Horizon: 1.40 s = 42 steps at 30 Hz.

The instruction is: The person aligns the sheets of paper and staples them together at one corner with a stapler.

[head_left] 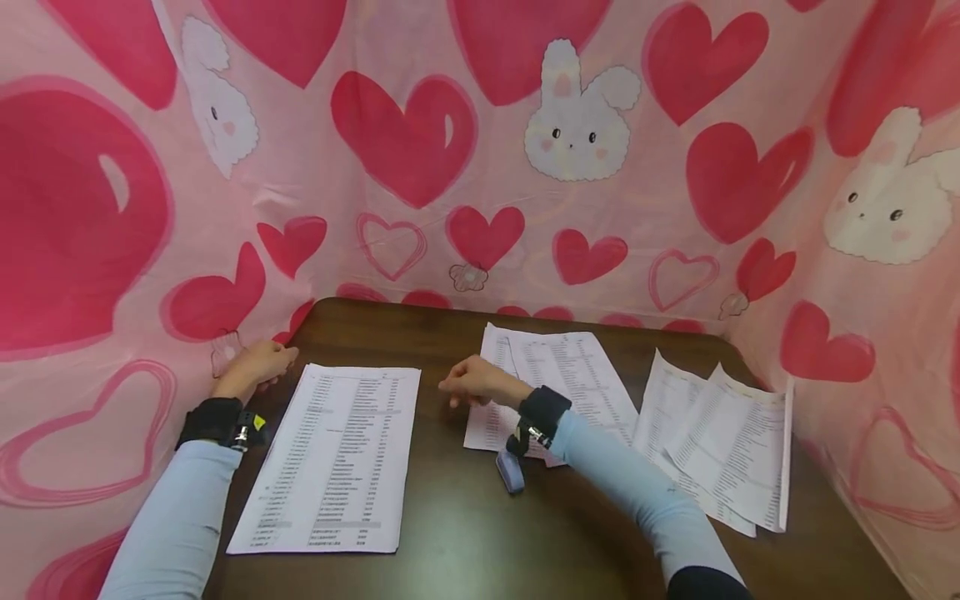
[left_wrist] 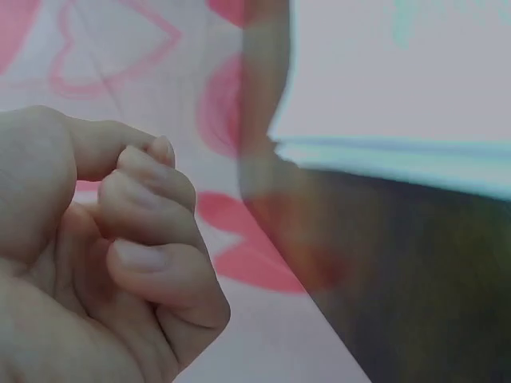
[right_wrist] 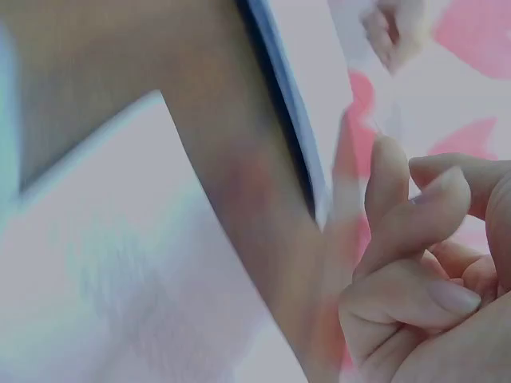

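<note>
A thick stack of printed sheets (head_left: pixel 337 458) lies on the brown table in the head view. Beyond its far left corner my left hand (head_left: pixel 258 367) hovers with its fingers curled in toward the palm; the left wrist view shows nothing in the fingers (left_wrist: pixel 160 207). To the right of the stack, my right hand (head_left: pixel 480 381) is held over the left edge of a second group of printed sheets (head_left: pixel 577 367). Its fingers (right_wrist: pixel 407 239) are loosely bent, with nothing visible between them. A small lavender object (head_left: pixel 511 472) sits below the right wrist; its kind is unclear.
Farther right, more printed sheets (head_left: pixel 727 450) overlap near the table's right edge, with corners curling up. Pink cloth (head_left: pixel 517 192) with hearts and rabbits hangs around the back and sides of the table (head_left: pixel 465 533).
</note>
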Each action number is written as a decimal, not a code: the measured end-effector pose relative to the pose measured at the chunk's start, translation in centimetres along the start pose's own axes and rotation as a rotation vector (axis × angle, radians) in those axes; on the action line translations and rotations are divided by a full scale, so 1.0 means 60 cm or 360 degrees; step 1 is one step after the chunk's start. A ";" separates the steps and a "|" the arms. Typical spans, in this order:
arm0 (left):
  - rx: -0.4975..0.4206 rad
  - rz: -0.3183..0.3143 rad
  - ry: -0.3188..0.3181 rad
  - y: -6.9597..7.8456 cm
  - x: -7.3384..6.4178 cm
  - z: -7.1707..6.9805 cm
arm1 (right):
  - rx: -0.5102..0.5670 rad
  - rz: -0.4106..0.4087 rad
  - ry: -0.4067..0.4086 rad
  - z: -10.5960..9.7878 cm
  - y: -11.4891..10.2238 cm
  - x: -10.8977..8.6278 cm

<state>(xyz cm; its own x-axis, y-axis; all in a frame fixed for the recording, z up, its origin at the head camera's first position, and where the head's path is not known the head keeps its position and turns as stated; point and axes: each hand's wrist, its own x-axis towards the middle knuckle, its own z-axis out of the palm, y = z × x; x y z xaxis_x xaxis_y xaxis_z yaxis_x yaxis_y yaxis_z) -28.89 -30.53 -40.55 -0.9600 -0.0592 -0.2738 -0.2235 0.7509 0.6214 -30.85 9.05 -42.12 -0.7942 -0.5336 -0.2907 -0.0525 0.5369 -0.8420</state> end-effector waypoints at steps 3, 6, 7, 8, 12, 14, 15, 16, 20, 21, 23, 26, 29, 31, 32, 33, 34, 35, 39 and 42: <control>-0.0039 0.0069 0.0064 0.019 0.001 0.000 | 0.0032 0.0029 0.0063 -0.042 0.010 -0.006; -0.0065 0.0153 0.0039 0.049 0.000 0.008 | 0.0075 0.0090 0.0129 -0.078 0.022 -0.012; -0.0077 0.0178 0.0033 0.060 0.000 0.011 | 0.0087 0.0107 0.0156 -0.089 0.026 -0.014; -0.0085 0.0200 0.0031 0.071 0.000 0.014 | 0.0102 0.0118 0.0187 -0.099 0.031 -0.017; -0.0130 0.0294 0.0024 0.114 -0.008 0.024 | 0.0202 0.0119 0.0247 -0.137 0.050 -0.033; -0.0146 0.0345 0.0018 0.134 -0.014 0.028 | 0.0204 0.0127 0.0257 -0.152 0.062 -0.042; -0.0149 0.0364 0.0014 0.143 -0.018 0.030 | 0.0200 0.0129 0.0259 -0.159 0.068 -0.046; -0.0157 0.0367 0.0016 0.153 -0.021 0.031 | 0.0193 0.0138 0.0268 -0.167 0.074 -0.050; -0.0121 0.0400 0.0030 0.189 -0.026 0.039 | 0.0129 0.0161 0.0342 -0.194 0.093 -0.071; -0.0116 0.0404 0.0024 0.197 -0.025 0.043 | 0.0119 0.0165 0.0359 -0.201 0.097 -0.076; -0.0095 0.0429 -0.0003 0.215 -0.023 0.054 | 0.0114 0.0177 0.0388 -0.213 0.106 -0.085; -0.0082 0.0479 -0.0074 0.242 -0.021 0.077 | 0.0096 0.0197 0.0433 -0.230 0.123 -0.096; -0.0037 0.0570 -0.0131 0.268 -0.022 0.102 | 0.0068 0.0218 0.0482 -0.245 0.138 -0.105; -0.0032 0.0604 -0.0152 0.284 -0.024 0.118 | 0.0039 0.0228 0.0509 -0.253 0.146 -0.112; -0.0030 0.0618 -0.0158 0.291 -0.025 0.126 | 0.0021 0.0230 0.0520 -0.256 0.149 -0.114; -0.0032 0.0634 -0.0171 0.299 -0.026 0.133 | -0.0008 0.0229 0.0530 -0.259 0.152 -0.117; -0.0039 0.0641 -0.0182 0.306 -0.026 0.140 | -0.0025 0.0234 0.0543 -0.262 0.155 -0.119; -0.0047 0.0651 -0.0196 0.314 -0.026 0.147 | -0.0053 0.0245 0.0559 -0.265 0.158 -0.121; -0.0069 0.0715 -0.0234 0.342 -0.019 0.180 | -0.0153 0.0278 0.0614 -0.278 0.169 -0.124; -0.0103 0.0724 -0.0256 0.361 -0.011 0.205 | -0.0212 0.0293 0.0639 -0.287 0.180 -0.123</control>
<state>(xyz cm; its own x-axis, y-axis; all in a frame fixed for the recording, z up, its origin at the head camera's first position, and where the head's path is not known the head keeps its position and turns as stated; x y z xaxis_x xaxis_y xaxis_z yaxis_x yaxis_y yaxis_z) -31.04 -6.12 -35.96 -0.9255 0.3721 -0.0705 0.1980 0.6341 0.7475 -36.00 30.07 -41.25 -0.9679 -0.1400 -0.2089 0.0552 0.6923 -0.7195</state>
